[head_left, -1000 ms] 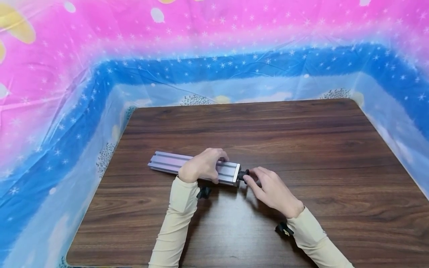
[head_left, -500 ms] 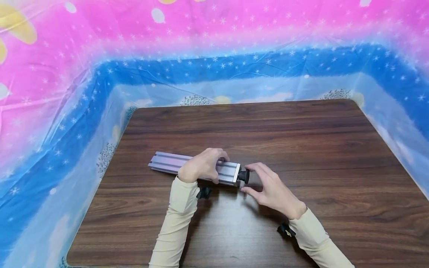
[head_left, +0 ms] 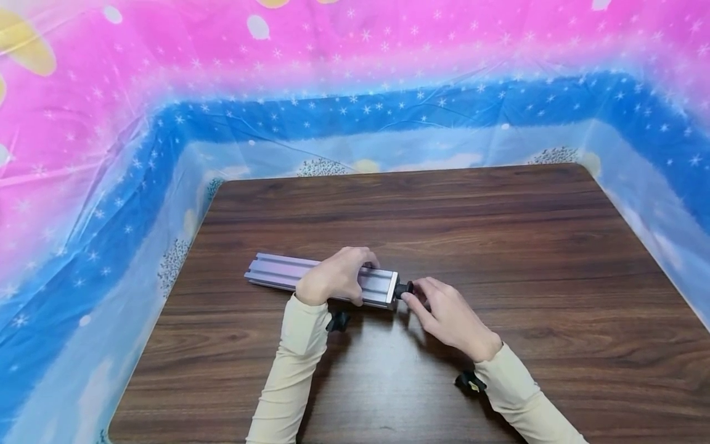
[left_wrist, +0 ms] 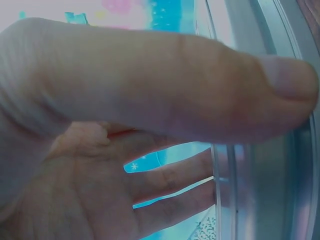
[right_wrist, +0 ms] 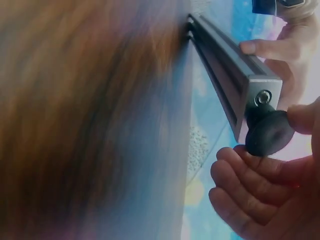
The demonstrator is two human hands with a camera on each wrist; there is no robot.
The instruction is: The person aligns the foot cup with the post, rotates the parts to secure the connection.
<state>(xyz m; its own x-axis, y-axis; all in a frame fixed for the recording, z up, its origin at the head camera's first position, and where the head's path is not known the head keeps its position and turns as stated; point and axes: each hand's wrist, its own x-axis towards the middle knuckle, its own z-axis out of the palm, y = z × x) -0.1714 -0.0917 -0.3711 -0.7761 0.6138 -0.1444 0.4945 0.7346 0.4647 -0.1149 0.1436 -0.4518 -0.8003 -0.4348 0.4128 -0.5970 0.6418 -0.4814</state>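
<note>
A silver aluminium extrusion profile (head_left: pixel 378 284) lies on the wooden table, slanting slightly. Across its top, my left hand (head_left: pixel 335 275) grips it near the right end, thumb on the near side and fingers over the far side. From the profile's end plate (right_wrist: pixel 243 112) sticks out a black leveling foot (right_wrist: pixel 270 134) with a round disc, beside a socket-head bolt (right_wrist: pixel 263 97). My right hand (head_left: pixel 452 317) pinches the disc's edge between thumb and forefinger, its other fingers curled below in the right wrist view. The left thumb (left_wrist: pixel 200 85) crosses the profile's edge closely.
The brown wood-grain table (head_left: pixel 444 209) has rounded corners. Behind it and along the sides hangs a pink and blue snowflake cloth (head_left: pixel 355 74). Black wrist mounts (head_left: pixel 470 382) project from under the sleeves.
Half a second ago the right thumb and forefinger were spread apart off the leveling foot; now they have closed on it again. The left hand and the profile have stayed put.
</note>
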